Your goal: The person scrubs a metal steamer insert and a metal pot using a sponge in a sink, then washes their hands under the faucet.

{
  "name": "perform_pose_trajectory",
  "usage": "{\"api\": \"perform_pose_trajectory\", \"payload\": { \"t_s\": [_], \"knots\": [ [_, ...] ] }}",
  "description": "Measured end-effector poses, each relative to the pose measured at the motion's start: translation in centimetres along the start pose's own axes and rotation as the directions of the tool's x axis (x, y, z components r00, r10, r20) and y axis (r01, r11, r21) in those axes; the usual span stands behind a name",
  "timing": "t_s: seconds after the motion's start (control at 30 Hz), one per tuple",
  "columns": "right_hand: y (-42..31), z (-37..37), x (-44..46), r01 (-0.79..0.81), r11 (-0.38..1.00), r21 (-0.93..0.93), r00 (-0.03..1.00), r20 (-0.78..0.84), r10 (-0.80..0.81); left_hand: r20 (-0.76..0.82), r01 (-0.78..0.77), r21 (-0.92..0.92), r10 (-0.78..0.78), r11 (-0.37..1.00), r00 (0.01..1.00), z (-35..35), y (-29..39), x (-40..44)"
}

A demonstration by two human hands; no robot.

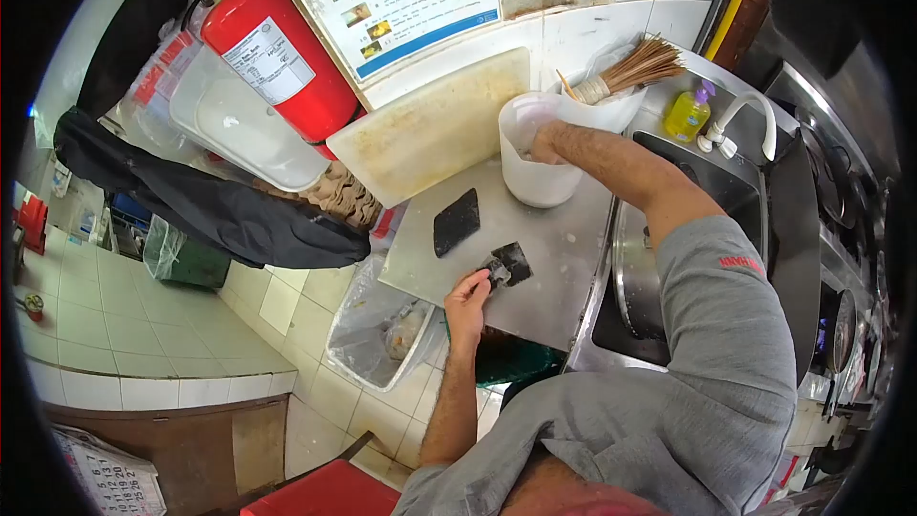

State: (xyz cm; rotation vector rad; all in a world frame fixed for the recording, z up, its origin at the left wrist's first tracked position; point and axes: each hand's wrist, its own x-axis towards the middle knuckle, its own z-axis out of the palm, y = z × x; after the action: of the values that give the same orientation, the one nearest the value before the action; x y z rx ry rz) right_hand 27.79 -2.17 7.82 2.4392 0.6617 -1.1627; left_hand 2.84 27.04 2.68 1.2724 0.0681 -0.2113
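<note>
One Hand Deep in the Tub [543,183], the Other at a Black Piece [516,264]

On my feed from the head camera, a person in a grey shirt [721,296] works over a steel counter [573,258] beside a sink [735,167]. The left hand [467,303] pinches a small black piece, thumb and fingers closed on its near end, over the counter's front part; a greyish patch shows by the fingertips. From here I cannot tell whether the piece also touches the steel. The right hand [546,145] reaches over the rim into the white tub, its fingers hidden from me, so I cannot say whether they are open or gripping anything.

A black pad [457,223] lies flat on the counter, near the piece but apart from it, to the left of the tub. Behind it, a cutting board [439,119] leans on the tiled wall, next to a red extinguisher [315,100]. Just beyond the tub I see a second white container [611,115] with a bundle of sticks [630,75] at its top. Yellow soap [686,117] stands behind the sink, near a white tap [769,124]. Below the counter's left edge, a lined bin [358,320] sits on the floor tiles [377,420].
</note>
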Motion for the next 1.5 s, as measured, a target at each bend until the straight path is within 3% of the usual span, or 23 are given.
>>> {"api": "perform_pose_trajectory", "payload": {
  "t_s": [0.1,0.17,0.2,0.27,0.33,0.37,0.43,0.47,0.53,0.6,0.67,0.77,0.87,0.97,1.07,1.1,1.17,1.23,1.27,1.33,1.37,1.43,1.5],
  "knots": [
    [-3.3,-1.0,-4.6,-0.216,0.968,0.132,0.968,-0.1,0.23,0.06,-0.081,0.156,0.072,0.984,0.996,0.4,0.5,0.7],
    [-2.6,0.8,-3.7,0.053,0.915,0.4,0.98,-0.195,0.029,0.078,-0.079,0.158,0.067,0.984,0.995,1.8,1.5,0.7],
    [-1.5,1.0,-3.2,0.042,0.91,0.412,0.981,-0.19,0.041,0.094,-0.075,0.158,0.06,0.985,0.994,2.4,1.9,0.8],
    [2.2,0.7,-1.8,0.19,0.855,0.483,0.866,-0.493,0.087,0.134,-0.147,0.253,0.116,0.956,0.984,3.7,2.5,1.1],
    [0.0,0.9,-7.4,0.415,0.569,0.71,0.713,-0.642,0.282,0.146,-0.111,0.175,0.085,0.978,0.986,6.0,3.3,1.3],
    [-2.9,-0.5,-14.4,0.556,0.254,0.791,0.66,-0.606,0.443,0.165,-0.095,0.095,0.078,0.991,0.983,6.8,2.9,1.6],
    [-2.1,1.8,-17.9,0.844,-0.109,0.525,0.513,-0.728,0.455,0.201,-0.013,0.018,0.009,1.0,0.98,8.8,3.2,1.9],
    [-2.5,3.5,-20.1,0.842,-0.109,0.528,0.509,-0.713,0.482,0.234,0.072,-0.044,-0.06,0.996,0.97,10.3,4.5,1.6],
    [-4.3,7.9,-24.5,0.929,-0.31,0.202,0.356,-0.714,0.603,0.332,0.093,-0.246,-0.006,0.965,0.943,13.5,5.0,1.2],
    [-5.4,14.1,-26.2,0.905,-0.426,0.003,0.323,-0.659,0.68,0.365,0.125,-0.272,-0.017,0.954,0.931,16.5,4.7,1.0],
    [-8.5,19.5,-28.6,0.845,-0.532,-0.053,0.424,-0.541,0.727,0.336,0.187,-0.324,-0.072,0.927,0.939,20.1,4.4,-0.2],
    [-13.5,24.7,-29.1,0.892,-0.446,-0.07,0.366,-0.467,0.805,0.379,0.256,-0.307,-0.129,0.917,0.916,25.8,3.3,-3.5],
    [-15.9,26.7,-28.8,0.927,-0.351,0.132,0.375,-0.287,0.881,0.467,0.003,0.154,-0.076,0.988,0.881,29.4,0.6,-6.3],
    [-15.6,29.9,-27.3,0.943,-0.273,0.191,0.295,-0.1,0.95,0.628,-0.234,0.288,0.001,0.929,0.778,30.3,-1.3,-5.9],
    [-15.1,32.8,-26.7,0.62,-0.05,0.783,0.126,-0.036,0.991,0.529,-0.715,0.492,0.481,0.498,0.699,29.9,0.4,-4.2],
    [-15.3,33.1,-26.1,0.626,-0.058,0.778,0.134,-0.034,0.99,0.492,-0.717,0.557,0.529,0.42,0.691,30.1,1.1,-3.5],
    [-16.0,33.4,-24.0,0.396,0.315,0.862,-0.077,-0.311,0.947,0.45,-0.7,0.63,0.576,0.336,0.682,31.4,1.3,-1.6],
    [-17.9,31.7,-22.9,0.487,0.286,0.825,0.069,-0.363,0.929,0.414,-0.627,0.49,0.471,0.606,0.779,32.3,-0.7,2.1],
    [-19.1,31.1,-22.3,0.507,0.318,0.801,0.08,-0.411,0.908,0.408,-0.624,0.5,0.472,0.6,0.781,32.8,0.0,2.0],
    [-19.8,30.6,-21.7,0.557,0.333,0.761,0.039,-0.424,0.905,0.412,-0.147,0.46,-0.064,0.876,0.909,34.2,0.9,2.0],
    [-19.5,30.9,-21.9,0.561,0.329,0.76,0.041,-0.422,0.905,0.41,-0.146,0.465,-0.066,0.873,0.91,34.4,0.4,2.8],
    [-18.4,31.7,-22.8,0.746,-0.383,0.544,0.571,-0.227,0.789,0.469,-0.231,0.496,-0.034,0.837,0.883,34.4,-0.6,4.0],
    [-16.7,32.8,-21.7,0.739,-0.438,0.513,0.62,-0.262,0.74,0.508,-0.175,0.501,-0.125,0.848,0.852,34.1,0.6,3.6]
  ]
}}
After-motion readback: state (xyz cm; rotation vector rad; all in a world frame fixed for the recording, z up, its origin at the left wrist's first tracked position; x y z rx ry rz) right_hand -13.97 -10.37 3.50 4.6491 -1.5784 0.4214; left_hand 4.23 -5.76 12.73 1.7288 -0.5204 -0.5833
